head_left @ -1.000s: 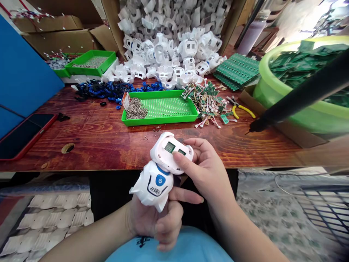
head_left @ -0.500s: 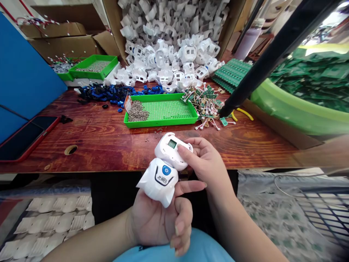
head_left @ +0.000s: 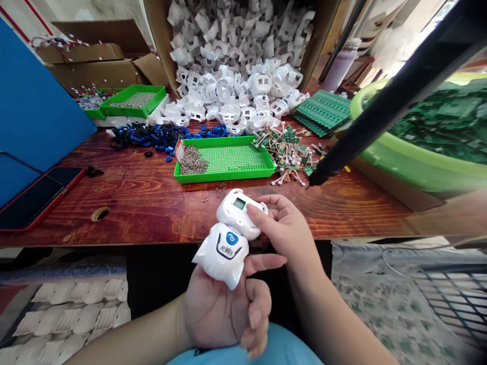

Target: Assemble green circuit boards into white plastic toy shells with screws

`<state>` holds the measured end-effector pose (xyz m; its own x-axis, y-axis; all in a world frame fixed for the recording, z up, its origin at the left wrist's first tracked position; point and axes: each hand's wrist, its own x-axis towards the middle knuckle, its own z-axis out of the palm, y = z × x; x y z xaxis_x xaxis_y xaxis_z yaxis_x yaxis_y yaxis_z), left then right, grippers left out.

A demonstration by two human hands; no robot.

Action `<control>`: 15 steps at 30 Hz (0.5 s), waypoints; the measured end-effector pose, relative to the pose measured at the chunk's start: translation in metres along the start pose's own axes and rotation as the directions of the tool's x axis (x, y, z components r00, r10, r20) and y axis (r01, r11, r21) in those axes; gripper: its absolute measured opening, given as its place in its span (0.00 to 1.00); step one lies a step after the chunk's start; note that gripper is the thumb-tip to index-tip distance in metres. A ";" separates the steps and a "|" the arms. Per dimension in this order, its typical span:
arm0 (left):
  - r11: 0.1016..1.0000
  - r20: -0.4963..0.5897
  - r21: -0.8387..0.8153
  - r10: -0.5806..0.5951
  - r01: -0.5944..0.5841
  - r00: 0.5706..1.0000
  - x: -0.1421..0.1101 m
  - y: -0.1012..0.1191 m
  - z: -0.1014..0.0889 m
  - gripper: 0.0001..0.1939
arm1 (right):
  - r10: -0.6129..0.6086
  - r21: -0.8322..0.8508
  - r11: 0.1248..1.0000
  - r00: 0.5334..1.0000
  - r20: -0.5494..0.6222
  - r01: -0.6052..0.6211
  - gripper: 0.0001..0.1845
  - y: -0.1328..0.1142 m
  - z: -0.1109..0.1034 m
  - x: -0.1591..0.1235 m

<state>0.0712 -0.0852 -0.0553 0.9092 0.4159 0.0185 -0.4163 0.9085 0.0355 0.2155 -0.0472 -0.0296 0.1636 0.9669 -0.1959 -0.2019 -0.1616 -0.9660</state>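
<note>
A white plastic toy robot (head_left: 222, 258), with a blue power button and "R-001" on its body, is held over the table's front edge. Its rounded head piece (head_left: 232, 212) has a small square opening showing a green circuit board. My right hand (head_left: 289, 228) grips the head, thumb on the face and fingers behind its side. Palm up, my left hand (head_left: 224, 309) holds the body from below; its index finger is extended and the other fingers are curled. The toy hides my left thumb.
Beyond the hands lies a green tray (head_left: 224, 177) with small screws. White shells (head_left: 262, 83) spill from a carton. Blue and black parts (head_left: 152, 137), wired boards (head_left: 285, 149) and a phone (head_left: 41, 195) lie around. A black bar (head_left: 365, 129) slants in at right, before a green basin (head_left: 429, 172).
The camera view has shifted slightly, so the table items sit a little lower. Both hands keep nearly the same hold on the toy robot.
</note>
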 end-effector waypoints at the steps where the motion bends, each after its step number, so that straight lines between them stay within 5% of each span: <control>1: 1.000 -0.001 0.000 -0.003 0.003 1.000 0.000 0.000 0.000 0.32 | -0.004 -0.002 1.000 1.000 -0.003 0.004 0.25 0.000 0.000 0.000; 15: 0.999 -0.122 0.040 0.006 -0.001 0.993 0.002 0.004 -0.006 0.27 | -0.143 -0.099 0.987 0.981 -0.135 0.130 0.22 -0.002 0.001 -0.007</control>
<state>0.0718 -0.0804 -0.0613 0.9002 0.4231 -0.1033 -0.4170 0.9057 0.0759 0.2135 -0.0531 -0.0263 0.3192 0.9446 -0.0771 -0.0827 -0.0533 -0.9951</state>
